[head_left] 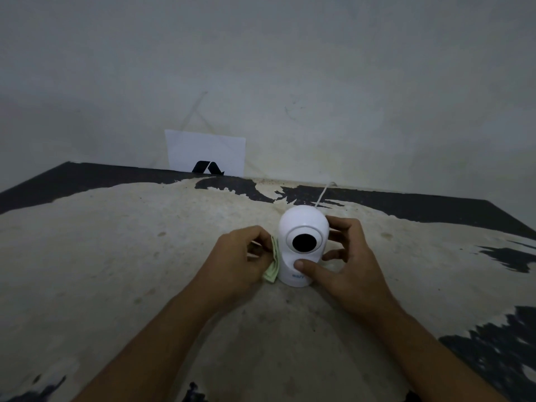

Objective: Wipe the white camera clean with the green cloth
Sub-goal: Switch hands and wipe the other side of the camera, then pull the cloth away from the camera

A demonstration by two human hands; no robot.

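The right hand (345, 265) steadied the white camera (303, 246), thumb pressed on the front of its base below the black lens and fingers curled loosely around its right side and back, so it was closed on the body. The worn tabletop (145, 256), its pale surface patched with black, carried the camera upright near the middle, with a sheet of white paper (206, 150) leaning on the wall well behind. The left hand (240, 256) was closed around the folded green cloth (274, 264), pressing it against the camera's left flank from mid-height down to the base. A thin white cable (323, 195) ran from the back of the camera toward the wall. To wipe well, the cloth likely needed firm, even strokes along the curve while the right hand kept the base from sliding or tipping; the lens probably deserved lighter pressure.
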